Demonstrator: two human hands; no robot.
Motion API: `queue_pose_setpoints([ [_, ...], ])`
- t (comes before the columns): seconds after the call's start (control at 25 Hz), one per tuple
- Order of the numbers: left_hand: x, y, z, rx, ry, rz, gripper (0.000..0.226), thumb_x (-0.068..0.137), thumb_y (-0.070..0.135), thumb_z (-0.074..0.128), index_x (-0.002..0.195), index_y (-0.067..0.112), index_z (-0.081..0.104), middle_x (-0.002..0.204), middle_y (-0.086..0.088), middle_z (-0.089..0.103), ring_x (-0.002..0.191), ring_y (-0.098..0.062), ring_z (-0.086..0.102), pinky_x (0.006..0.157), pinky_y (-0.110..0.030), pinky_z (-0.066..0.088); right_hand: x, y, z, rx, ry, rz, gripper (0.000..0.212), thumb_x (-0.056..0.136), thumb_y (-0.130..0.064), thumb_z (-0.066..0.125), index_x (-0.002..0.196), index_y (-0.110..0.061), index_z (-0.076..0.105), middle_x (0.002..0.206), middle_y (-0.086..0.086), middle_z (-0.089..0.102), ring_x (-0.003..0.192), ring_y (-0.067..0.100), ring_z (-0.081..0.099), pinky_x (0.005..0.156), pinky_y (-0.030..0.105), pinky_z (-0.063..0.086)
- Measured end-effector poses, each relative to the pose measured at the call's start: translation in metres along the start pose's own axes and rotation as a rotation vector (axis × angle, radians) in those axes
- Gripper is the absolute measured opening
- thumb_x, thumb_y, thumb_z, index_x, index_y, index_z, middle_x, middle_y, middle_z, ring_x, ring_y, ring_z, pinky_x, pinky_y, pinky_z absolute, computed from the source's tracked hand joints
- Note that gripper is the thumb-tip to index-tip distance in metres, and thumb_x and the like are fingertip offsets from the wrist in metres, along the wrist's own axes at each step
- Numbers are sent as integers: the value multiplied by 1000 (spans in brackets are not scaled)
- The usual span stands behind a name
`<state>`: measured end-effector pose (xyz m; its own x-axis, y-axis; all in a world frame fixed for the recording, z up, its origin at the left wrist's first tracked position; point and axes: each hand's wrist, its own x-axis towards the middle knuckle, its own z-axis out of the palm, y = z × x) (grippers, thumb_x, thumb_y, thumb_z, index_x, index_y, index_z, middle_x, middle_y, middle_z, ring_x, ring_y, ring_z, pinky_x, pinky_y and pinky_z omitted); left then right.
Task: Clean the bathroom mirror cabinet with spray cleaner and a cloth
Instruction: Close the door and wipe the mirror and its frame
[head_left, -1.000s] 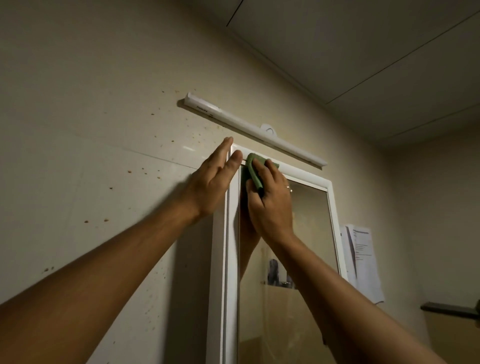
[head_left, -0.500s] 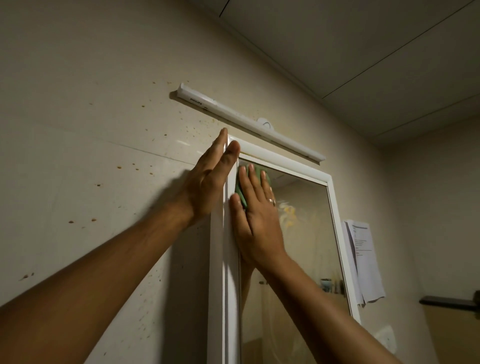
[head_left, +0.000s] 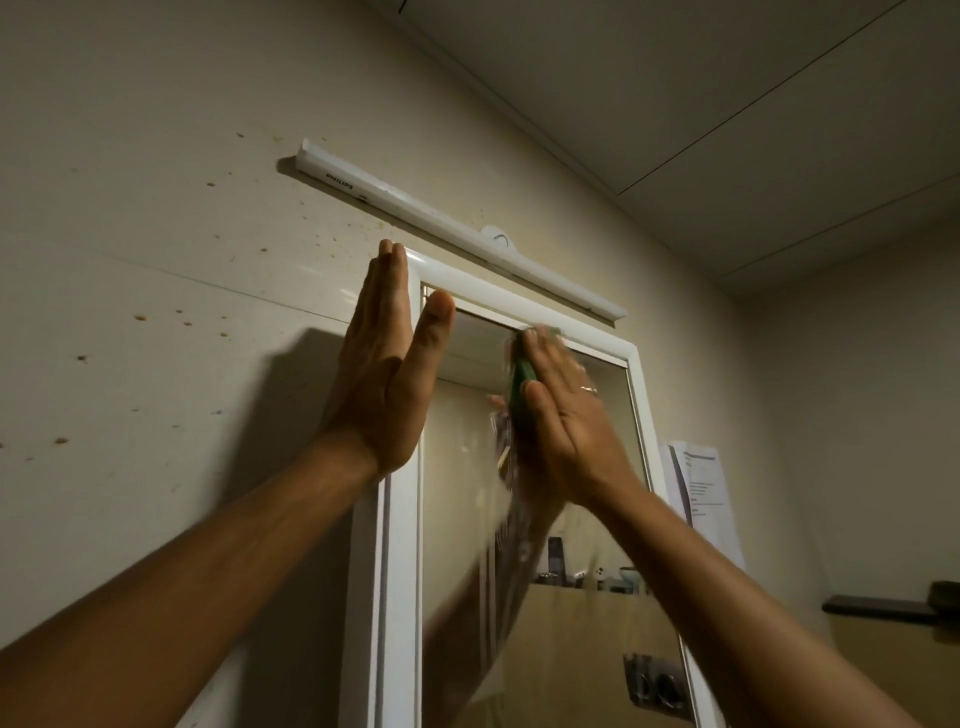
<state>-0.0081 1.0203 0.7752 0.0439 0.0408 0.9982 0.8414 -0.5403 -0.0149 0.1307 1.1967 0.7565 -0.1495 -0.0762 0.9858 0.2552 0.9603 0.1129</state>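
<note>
The white-framed mirror cabinet (head_left: 400, 571) hangs on the beige wall, its glass door (head_left: 457, 467) facing me. My left hand (head_left: 387, 364) lies flat with straight fingers against the frame's upper left corner, thumb over the glass edge. My right hand (head_left: 563, 410) presses a green cloth (head_left: 519, 379) flat on the mirror just under the top frame rail. Most of the cloth is hidden under the palm. The right hand is blurred. No spray bottle is in view.
A white tube lamp (head_left: 447, 223) is mounted just above the cabinet. Brown specks dot the wall (head_left: 156, 322) on the left. A paper sheet (head_left: 701, 499) hangs right of the cabinet, and a dark shelf (head_left: 883, 605) juts out at far right.
My right hand with the cloth has slid from the mirror's upper left corner to the right along the top edge. The left hand has kept its place on the frame corner.
</note>
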Motion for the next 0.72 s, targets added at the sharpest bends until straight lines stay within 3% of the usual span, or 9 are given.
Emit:
queue_pose_setpoints([
  [0.16,1,-8,5,15,2,-22,109,78,96,11,165,31,-2,171,17,-4,155,3,-2,130,-44,9,-18,108,-28,-134,-22,234,63,104,-59,19,162,-40,5,169,-18,2,155,1,2,126,52,15],
  [0.28,1,-11,5,-5,24,-16,109,78,96,11,165,31,-1,171,17,-3,155,3,-2,130,-44,10,-16,108,-16,-94,5,287,70,101,-62,17,163,-33,4,170,-13,-1,156,4,-2,127,50,10],
  [0.44,-2,-9,5,-84,16,-30,110,77,97,12,165,31,0,171,17,-1,156,1,1,130,-46,10,-15,56,1,148,79,461,94,86,-87,10,162,-33,-3,170,-12,-10,156,8,-10,127,51,2],
  [0.56,-2,-6,1,-145,9,-54,111,75,99,14,164,34,3,171,19,1,156,2,2,130,-45,9,-2,-29,21,209,47,285,78,96,-69,15,162,-31,-2,169,-11,-12,154,6,-15,128,47,-3],
  [0.72,0,-6,-19,-372,-109,-163,110,67,103,20,162,46,15,169,22,14,154,-1,18,128,-44,15,7,-112,30,166,-12,76,75,98,-59,9,163,-21,2,170,-6,-13,154,6,-20,127,44,-8],
])
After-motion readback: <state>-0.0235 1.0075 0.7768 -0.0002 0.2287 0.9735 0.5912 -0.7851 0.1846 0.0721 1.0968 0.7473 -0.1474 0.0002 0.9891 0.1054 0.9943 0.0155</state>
